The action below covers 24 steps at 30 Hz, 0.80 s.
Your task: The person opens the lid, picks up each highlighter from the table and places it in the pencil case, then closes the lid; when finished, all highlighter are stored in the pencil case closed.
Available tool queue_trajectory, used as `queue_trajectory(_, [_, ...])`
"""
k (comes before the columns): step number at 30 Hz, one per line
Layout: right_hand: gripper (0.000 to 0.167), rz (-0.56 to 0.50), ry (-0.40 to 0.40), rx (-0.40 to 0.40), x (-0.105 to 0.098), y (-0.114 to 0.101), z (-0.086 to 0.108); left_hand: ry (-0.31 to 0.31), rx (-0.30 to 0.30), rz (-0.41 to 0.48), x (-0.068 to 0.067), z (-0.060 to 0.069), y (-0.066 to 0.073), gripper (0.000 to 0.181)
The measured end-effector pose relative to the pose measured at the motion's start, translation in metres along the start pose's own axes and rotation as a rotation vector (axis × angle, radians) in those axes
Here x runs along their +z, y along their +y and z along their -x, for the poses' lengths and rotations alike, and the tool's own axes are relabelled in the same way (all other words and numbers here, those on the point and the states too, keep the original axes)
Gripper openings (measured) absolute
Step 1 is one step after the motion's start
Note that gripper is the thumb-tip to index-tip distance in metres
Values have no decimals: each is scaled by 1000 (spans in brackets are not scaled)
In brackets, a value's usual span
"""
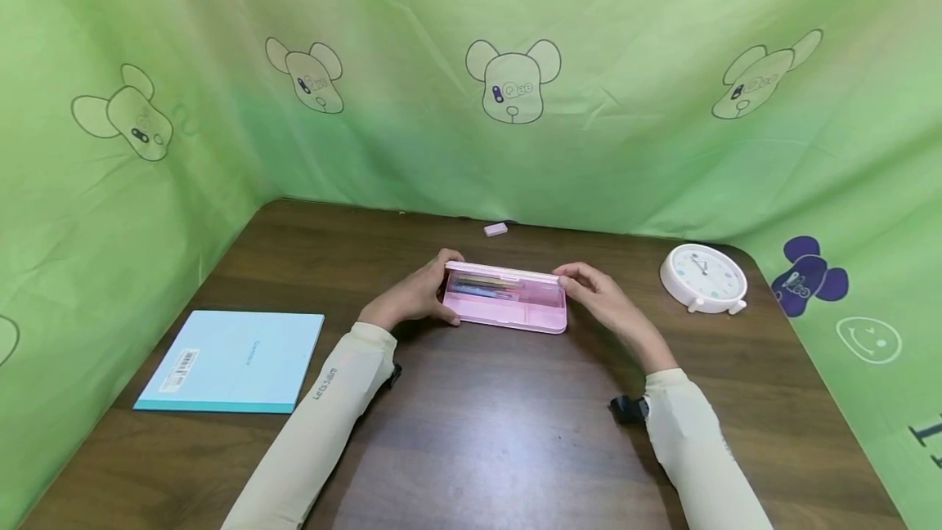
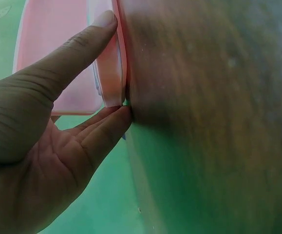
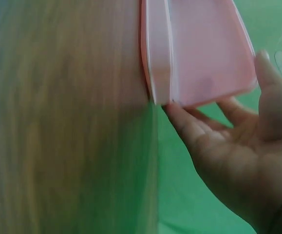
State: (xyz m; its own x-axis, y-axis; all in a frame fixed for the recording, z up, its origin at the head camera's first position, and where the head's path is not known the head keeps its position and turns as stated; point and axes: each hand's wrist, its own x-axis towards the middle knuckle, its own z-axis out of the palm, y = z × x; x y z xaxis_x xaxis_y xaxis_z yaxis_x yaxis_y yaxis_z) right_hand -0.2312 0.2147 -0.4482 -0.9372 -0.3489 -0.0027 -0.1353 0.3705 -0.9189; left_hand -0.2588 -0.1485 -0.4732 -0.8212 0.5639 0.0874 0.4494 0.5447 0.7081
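A pink pencil case (image 1: 508, 313) lies on the table with its lid (image 1: 508, 271) raised along the far side. Several pens or pencils (image 1: 486, 286) lie in its left part. My left hand (image 1: 415, 293) grips the left end, its thumb (image 2: 82, 48) on the front side and the fingers round the back corner. At the right end my right hand (image 1: 607, 305) holds the lid, with the thumb (image 3: 267, 70) at the lid's edge and the other fingers behind it. In both wrist views, the lid's inner face shows; the pencils are hidden there.
Behind the case lies a small pink eraser-like block (image 1: 496, 229). A white round clock (image 1: 704, 278) rests at the right, and a light blue notebook (image 1: 235, 358) at the left. Green printed curtains (image 1: 412, 145) enclose the brown table (image 1: 500, 440) at the back and sides.
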Motion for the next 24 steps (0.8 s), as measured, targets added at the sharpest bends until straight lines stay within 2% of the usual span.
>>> queue_trajectory(3, [44, 18, -75, 10, -4, 2, 2, -5, -7, -17, 1, 0, -7, 95])
queue_trajectory(4, [46, 19, -103, 6, -6, 2, 3, -12, -33, -21, -2, 2, 4, 93])
queue_trajectory(7, [54, 54, -161, -8, -7, 2, 3, -46, -82, -51, -7, 7, 23, 88])
queue_trajectory(10, [65, 121, -197, -40, -7, 2, 3, -70, -123, -78, -10, 9, 37, 85])
queue_trajectory(15, [74, 243, -189, -83, -5, 0, 3, -76, -151, -98, -11, 10, 44, 83])
queue_trajectory(20, [77, 346, -166, -93, -3, 0, 2, -83, -159, -71, -11, 10, 44, 84])
queue_trajectory(24, [78, 387, -156, -93, -3, 1, 2, -97, -160, -56, -11, 10, 42, 85])
